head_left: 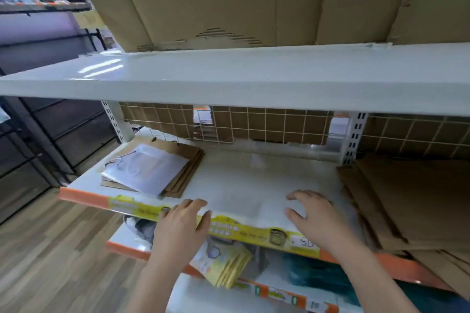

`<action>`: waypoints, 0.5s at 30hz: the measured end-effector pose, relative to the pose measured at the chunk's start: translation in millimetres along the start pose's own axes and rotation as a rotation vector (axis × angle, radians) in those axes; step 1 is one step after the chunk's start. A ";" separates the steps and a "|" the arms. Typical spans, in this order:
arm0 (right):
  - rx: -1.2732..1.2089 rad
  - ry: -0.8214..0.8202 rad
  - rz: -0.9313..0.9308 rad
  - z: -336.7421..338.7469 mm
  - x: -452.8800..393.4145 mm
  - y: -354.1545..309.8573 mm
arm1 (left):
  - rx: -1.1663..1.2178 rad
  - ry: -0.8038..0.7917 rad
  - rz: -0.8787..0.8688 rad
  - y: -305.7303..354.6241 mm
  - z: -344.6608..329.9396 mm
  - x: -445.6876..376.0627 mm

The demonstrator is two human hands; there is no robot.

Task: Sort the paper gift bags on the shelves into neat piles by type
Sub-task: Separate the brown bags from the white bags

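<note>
Both hands are reaching over the middle shelf (pixel 229 180): the left hand (pixel 181 223) is lying at its front edge with fingers loosely spread, holding nothing, and the right hand (pixel 314 213) is hovering or resting over its bare centre, fingers apart and slightly bent. At the shelf's left end a white bag (pixel 146 173) is lying on a brown stack (pixel 187 168). At its right end a larger brown pile (pixel 412 201) is spreading. Below the shelf, yellow bags (pixel 226 267) are sitting.
</note>
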State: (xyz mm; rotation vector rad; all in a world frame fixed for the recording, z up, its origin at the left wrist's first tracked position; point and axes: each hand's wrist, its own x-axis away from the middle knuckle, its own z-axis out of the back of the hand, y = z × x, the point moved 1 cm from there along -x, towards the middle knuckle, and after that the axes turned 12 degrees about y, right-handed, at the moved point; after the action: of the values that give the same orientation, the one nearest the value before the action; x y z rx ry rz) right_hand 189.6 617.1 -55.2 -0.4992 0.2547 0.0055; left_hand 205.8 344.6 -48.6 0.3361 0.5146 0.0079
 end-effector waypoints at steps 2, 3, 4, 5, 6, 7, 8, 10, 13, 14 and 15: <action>0.017 0.004 -0.018 -11.1 1.8 -21.9 | -0.014 -0.022 -0.015 -26.1 7.1 -5.6; 0.023 0.006 -0.028 -16.1 3.0 -31.7 | -0.019 -0.031 -0.021 -37.9 10.5 -8.4; 0.027 0.008 -0.038 -20.9 4.2 -40.4 | -0.017 -0.037 -0.021 -48.7 13.5 -11.4; 0.035 0.012 -0.041 -25.5 5.4 -48.2 | -0.008 -0.038 -0.016 -58.6 16.0 -14.3; 0.046 0.016 -0.042 -29.9 5.9 -55.1 | -0.001 -0.038 -0.011 -67.5 17.9 -17.2; 0.057 0.016 -0.041 -33.7 5.8 -61.2 | 0.000 -0.039 -0.006 -75.1 19.2 -19.8; 0.063 0.012 -0.042 -37.1 5.0 -66.6 | 0.000 -0.042 -0.001 -81.6 19.9 -22.1; 0.074 0.003 -0.040 -43.5 1.1 -75.4 | 0.015 -0.040 0.008 -91.8 18.6 -27.0; 0.088 0.003 -0.022 -52.5 -10.7 -85.6 | 0.019 -0.052 0.002 -102.8 14.2 -37.8; 0.087 0.006 -0.012 -56.1 -16.0 -88.4 | 0.020 -0.058 0.003 -106.3 12.6 -42.3; 0.091 0.006 -0.001 -59.8 -22.1 -90.6 | 0.031 -0.055 0.009 -109.8 10.9 -47.3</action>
State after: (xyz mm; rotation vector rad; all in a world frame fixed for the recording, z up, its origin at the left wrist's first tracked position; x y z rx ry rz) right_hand 159.9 510.4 -57.6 -0.4089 0.2597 -0.0082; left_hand 161.5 233.1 -51.7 0.3674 0.4589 -0.0009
